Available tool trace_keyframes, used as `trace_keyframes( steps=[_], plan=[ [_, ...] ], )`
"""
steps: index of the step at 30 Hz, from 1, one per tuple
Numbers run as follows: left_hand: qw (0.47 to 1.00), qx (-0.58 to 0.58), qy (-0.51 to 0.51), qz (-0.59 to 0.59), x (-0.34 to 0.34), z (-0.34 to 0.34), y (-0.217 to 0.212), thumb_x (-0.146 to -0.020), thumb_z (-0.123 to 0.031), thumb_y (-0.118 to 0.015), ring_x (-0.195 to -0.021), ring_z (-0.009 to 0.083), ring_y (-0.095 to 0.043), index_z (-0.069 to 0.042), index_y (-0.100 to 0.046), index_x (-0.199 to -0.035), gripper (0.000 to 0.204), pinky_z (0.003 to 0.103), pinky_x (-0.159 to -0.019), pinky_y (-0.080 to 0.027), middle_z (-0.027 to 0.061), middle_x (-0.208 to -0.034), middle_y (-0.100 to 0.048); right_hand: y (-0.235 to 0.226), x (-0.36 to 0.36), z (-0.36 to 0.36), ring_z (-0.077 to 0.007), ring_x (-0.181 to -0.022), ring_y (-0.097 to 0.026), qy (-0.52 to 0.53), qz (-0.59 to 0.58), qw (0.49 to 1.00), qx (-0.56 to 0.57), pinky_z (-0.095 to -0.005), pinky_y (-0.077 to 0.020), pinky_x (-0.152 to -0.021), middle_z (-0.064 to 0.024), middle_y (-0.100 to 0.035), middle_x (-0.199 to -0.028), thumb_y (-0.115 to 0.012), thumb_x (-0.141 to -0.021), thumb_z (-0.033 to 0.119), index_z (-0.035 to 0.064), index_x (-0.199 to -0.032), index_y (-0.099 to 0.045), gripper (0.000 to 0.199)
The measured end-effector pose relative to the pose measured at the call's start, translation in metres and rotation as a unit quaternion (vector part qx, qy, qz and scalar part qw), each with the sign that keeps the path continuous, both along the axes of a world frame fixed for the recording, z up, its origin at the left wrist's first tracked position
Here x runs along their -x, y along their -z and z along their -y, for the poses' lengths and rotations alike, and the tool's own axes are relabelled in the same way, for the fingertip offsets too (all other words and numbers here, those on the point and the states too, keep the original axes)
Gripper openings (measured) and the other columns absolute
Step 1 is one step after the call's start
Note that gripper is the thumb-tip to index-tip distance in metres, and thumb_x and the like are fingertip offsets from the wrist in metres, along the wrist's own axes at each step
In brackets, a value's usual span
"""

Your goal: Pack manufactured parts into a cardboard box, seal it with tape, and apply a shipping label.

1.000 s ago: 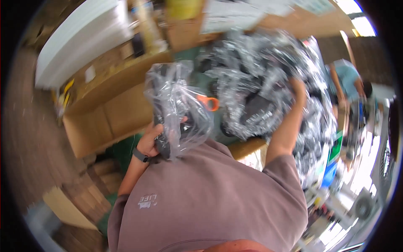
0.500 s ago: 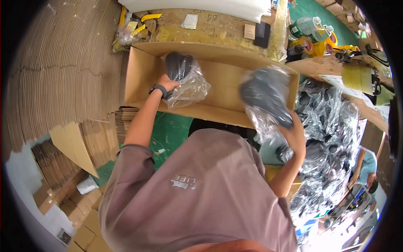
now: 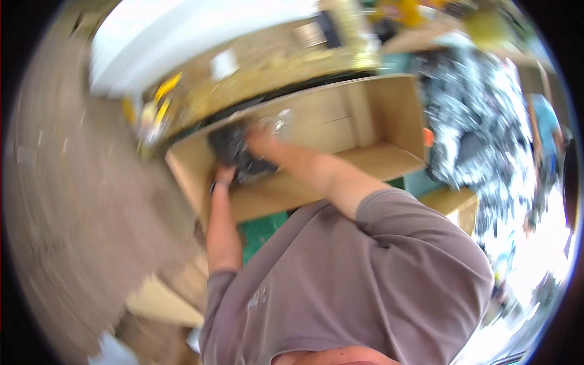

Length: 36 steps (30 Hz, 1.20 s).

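Black bicycle saddles (image 3: 226, 143) in clear plastic bags lie together at the left end of a long, open cardboard box (image 3: 398, 121). Motion blur runs them into one dark mass, so their edges cannot be told apart. At the near side of this mass, my left hand (image 3: 225, 175), a dark band on its wrist, is closed on a bagged saddle. My right hand (image 3: 263, 140) reaches across from the right and lies against the top of the bagged saddles. Its fingers are smeared, and whether they grip is hidden.
A bench (image 3: 255, 45) behind the box carries a white roll (image 3: 182, 36), yellow cutters (image 3: 167, 88) and a dark phone (image 3: 328, 29). Stacked flat cardboard (image 3: 79, 182) fills the left. More plastic-bagged black items (image 3: 468, 115) are heaped at right. A person (image 3: 545, 125) is farther right.
My right hand has swung left from the box's right end, bringing its bagged saddle to the one at my left hand. The whole view has turned and blurred.
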<state>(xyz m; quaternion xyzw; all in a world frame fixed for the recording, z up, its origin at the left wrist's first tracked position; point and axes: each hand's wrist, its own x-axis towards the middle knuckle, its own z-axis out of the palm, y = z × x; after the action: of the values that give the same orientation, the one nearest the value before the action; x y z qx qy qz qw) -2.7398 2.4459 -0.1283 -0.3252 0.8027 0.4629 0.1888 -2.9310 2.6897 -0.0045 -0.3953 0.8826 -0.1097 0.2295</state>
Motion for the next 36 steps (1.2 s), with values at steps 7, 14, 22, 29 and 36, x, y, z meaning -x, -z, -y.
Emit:
trace_keyframes(
  steps=[7,14,22,29,36],
  plan=[
    [0.988,0.126,0.052,-0.077,0.078,-0.161,-0.19,-0.099,-0.015,-0.076,-0.149,0.0414,-0.054,0.0,-0.031,-0.17,0.085,0.046,-0.124,-0.041,0.0311,-0.162,-0.053,-0.183,0.118,-0.31,-0.0419,-0.108,-0.073,0.222,0.02,0.884,0.411,-0.0508,-0.0603,-0.097,-0.0184,-0.078,-0.114,-0.073,-0.093,0.016,0.0068,-0.116,-0.077,0.025],
    [0.968,-0.037,0.131,-0.213,0.207,-0.468,-0.329,-0.102,-0.004,-0.07,-0.132,0.0335,-0.068,-0.001,-0.039,-0.167,0.072,0.044,-0.114,-0.052,0.0255,-0.149,-0.065,-0.168,0.319,-0.821,-0.0259,-0.092,-0.076,0.806,-0.09,0.314,0.494,-0.0349,-0.0643,-0.076,-0.0224,-0.071,-0.125,-0.084,-0.092,0.051,-0.0062,-0.168,-0.014,0.118],
    [0.903,-0.147,0.346,-0.207,0.359,-0.747,-0.386,-0.106,-0.008,-0.069,-0.133,0.0316,-0.067,0.001,-0.04,-0.166,0.067,0.041,-0.115,-0.052,0.0241,-0.15,-0.065,-0.166,0.375,-0.935,-0.0335,-0.083,-0.078,0.818,-0.013,0.31,0.484,-0.0396,-0.0657,-0.064,-0.0255,-0.074,-0.122,-0.082,-0.086,0.03,-0.0111,-0.168,0.004,0.125],
    [0.895,-0.411,0.114,-0.13,0.42,-0.901,-0.397,-0.106,-0.009,-0.072,-0.129,0.0217,-0.068,0.001,-0.049,-0.159,0.059,0.038,-0.11,-0.055,0.0179,-0.143,-0.069,-0.213,0.172,-0.825,-0.0333,-0.09,-0.078,0.553,-0.178,0.657,0.48,-0.0394,-0.0612,-0.09,-0.0306,-0.065,-0.144,-0.087,-0.088,0.022,-0.002,-0.167,-0.039,0.095],
    [0.921,-0.389,-0.027,-0.017,0.366,-0.833,-0.343,-0.09,0.005,-0.08,-0.109,0.0211,-0.073,0.001,-0.062,-0.142,0.055,0.039,-0.094,-0.062,0.0097,-0.131,-0.072,-0.238,0.221,-0.995,-0.0484,-0.109,-0.075,0.808,-0.168,0.533,0.187,-0.0525,-0.0571,-0.096,-0.0346,-0.075,-0.115,-0.067,-0.104,0.056,-0.0054,-0.167,-0.027,0.097]
  ],
)
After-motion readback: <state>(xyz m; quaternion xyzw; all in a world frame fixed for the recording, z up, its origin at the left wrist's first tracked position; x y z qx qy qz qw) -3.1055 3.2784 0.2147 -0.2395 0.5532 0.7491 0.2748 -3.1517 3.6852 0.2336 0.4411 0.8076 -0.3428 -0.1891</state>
